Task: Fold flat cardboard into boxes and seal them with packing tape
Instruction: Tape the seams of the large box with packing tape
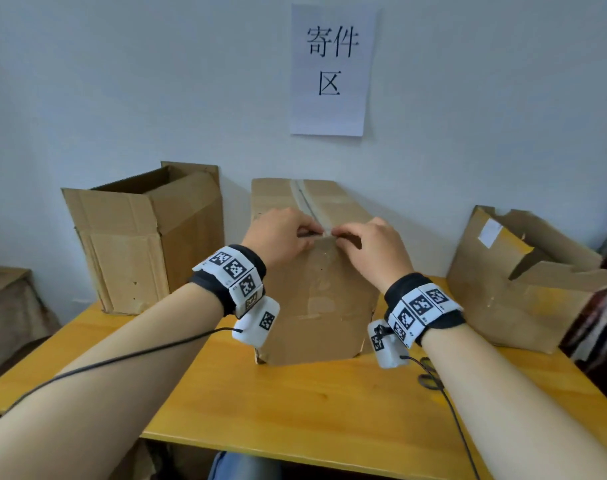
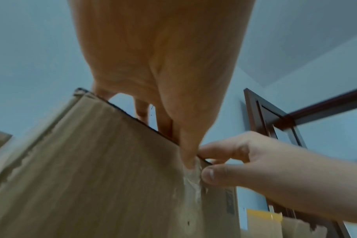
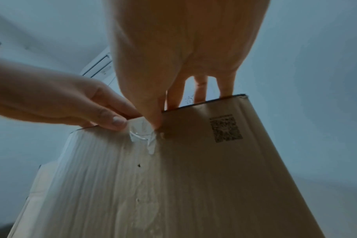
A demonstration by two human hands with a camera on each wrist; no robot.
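Note:
A brown cardboard box (image 1: 323, 299) stands upright in the middle of the table, its top flaps folded down. Clear packing tape (image 1: 307, 202) runs along the top seam toward me. Its crumpled end (image 3: 142, 133) hangs over the near top edge onto the front face. My left hand (image 1: 305, 239) pinches that edge just left of the tape, thumb (image 2: 189, 161) on the front face and fingers on top. My right hand (image 1: 343, 239) pinches the same edge just right of the tape, its thumb (image 3: 155, 122) pressing beside the tape end.
An open-topped box (image 1: 146, 244) stands at the back left, and a torn open box (image 1: 523, 278) lies at the right. Black scissors (image 1: 430, 375) lie on the yellow table (image 1: 295, 410) under my right wrist. A paper sign (image 1: 331, 69) hangs on the wall.

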